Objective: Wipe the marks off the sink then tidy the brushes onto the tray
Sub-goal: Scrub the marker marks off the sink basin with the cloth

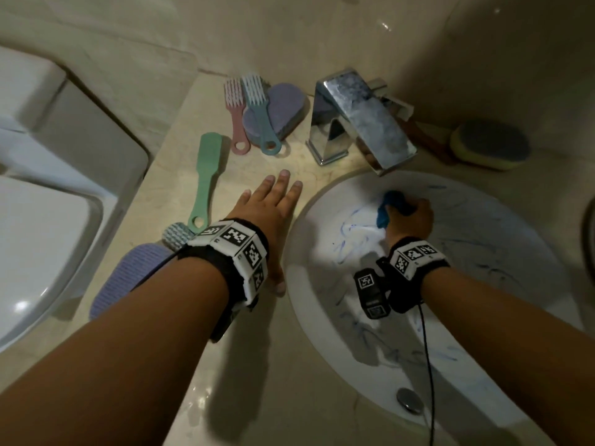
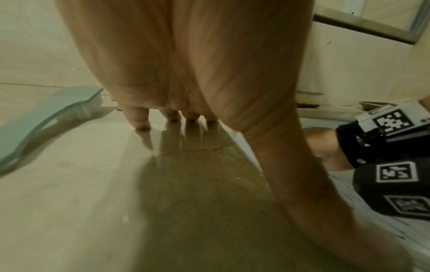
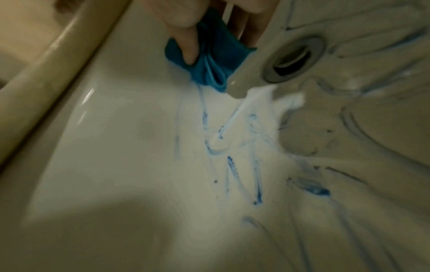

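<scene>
A blue cloth (image 1: 391,207) is held bunched in the right hand (image 1: 410,217), whose grip is clamped on it with the fingers curled round, and it is pressed against the far wall of the sink (image 1: 483,317). The left hand (image 1: 269,217) is laid flat on the table (image 1: 257,365) just beside the sink's rim, its grip apart, fingers straight, nothing held.

The wiping is judged to be in its early part. Blue marks (image 3: 232,165) are seen smeared over much of the basin: near the cloth, along the right side, and down toward the drain (image 1: 409,400). Little cleaned surface can be made out, so most of the wiping is left, and the tidying is not yet begun.

Three handled brushes are counted on the table: a pink brush (image 1: 236,119) and a blue brush (image 1: 259,115) side by side at the back, the blue one lying across a purple pad (image 1: 285,107), and a green brush (image 1: 204,180) near the left hand. A grey scrubber (image 1: 177,236) and a purple ribbed piece (image 1: 128,284) are seen by the left wrist, possibly the tray, though it cannot be told. One yellow sponge (image 1: 491,144) is seen beyond the tap (image 1: 360,120)
</scene>
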Action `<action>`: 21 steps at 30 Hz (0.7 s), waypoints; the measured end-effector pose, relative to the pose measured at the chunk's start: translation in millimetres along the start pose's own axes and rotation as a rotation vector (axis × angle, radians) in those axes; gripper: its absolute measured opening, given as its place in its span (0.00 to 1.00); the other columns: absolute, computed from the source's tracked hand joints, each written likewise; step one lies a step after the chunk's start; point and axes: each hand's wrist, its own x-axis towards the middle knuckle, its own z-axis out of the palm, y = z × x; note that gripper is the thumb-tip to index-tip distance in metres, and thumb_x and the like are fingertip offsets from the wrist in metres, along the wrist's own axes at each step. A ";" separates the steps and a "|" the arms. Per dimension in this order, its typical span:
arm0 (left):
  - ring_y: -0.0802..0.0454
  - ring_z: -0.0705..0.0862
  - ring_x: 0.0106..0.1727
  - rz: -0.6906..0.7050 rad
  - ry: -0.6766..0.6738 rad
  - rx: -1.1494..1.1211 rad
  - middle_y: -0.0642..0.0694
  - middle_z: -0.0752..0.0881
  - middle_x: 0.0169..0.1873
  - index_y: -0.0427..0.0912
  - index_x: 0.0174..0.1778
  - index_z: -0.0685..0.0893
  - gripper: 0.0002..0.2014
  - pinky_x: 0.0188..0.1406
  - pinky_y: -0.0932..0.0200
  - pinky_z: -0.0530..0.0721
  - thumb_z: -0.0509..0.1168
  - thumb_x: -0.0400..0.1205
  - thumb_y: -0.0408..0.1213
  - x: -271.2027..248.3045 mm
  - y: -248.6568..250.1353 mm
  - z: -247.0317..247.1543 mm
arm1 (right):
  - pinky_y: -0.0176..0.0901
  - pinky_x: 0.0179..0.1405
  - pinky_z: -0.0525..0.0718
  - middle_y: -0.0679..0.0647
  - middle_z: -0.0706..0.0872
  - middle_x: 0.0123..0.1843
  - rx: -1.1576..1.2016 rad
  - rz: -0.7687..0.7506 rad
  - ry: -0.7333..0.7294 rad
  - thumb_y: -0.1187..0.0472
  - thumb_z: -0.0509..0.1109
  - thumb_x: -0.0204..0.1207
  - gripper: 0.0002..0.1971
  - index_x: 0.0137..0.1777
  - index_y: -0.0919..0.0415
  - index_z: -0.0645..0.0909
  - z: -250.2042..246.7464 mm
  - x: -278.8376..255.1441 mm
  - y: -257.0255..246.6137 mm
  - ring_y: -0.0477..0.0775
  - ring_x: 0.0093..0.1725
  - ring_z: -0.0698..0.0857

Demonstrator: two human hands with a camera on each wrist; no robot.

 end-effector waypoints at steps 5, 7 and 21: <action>0.45 0.30 0.82 0.011 -0.018 -0.004 0.46 0.24 0.79 0.48 0.78 0.25 0.81 0.81 0.43 0.42 0.84 0.47 0.57 -0.2 0.2 -1.0 | 0.50 0.52 0.78 0.68 0.80 0.52 0.231 0.128 0.008 0.72 0.65 0.76 0.06 0.51 0.72 0.75 14.6 5.5 -8.6 0.59 0.49 0.78; 0.45 0.30 0.82 0.015 -0.021 -0.006 0.46 0.24 0.79 0.48 0.79 0.25 0.81 0.81 0.43 0.42 0.84 0.47 0.58 -0.3 0.3 -1.0 | 0.44 0.33 0.71 0.61 0.74 0.35 0.185 0.090 -0.046 0.68 0.59 0.79 0.11 0.34 0.65 0.70 25.9 -12.1 -14.0 0.54 0.35 0.71; 0.44 0.30 0.82 0.009 -0.014 -0.006 0.46 0.24 0.79 0.48 0.78 0.25 0.81 0.81 0.43 0.41 0.84 0.47 0.57 1.2 -1.0 1.1 | 0.38 0.31 0.67 0.54 0.71 0.31 0.063 -0.053 -0.169 0.71 0.56 0.77 0.17 0.28 0.57 0.61 40.4 -37.2 -10.5 0.52 0.31 0.70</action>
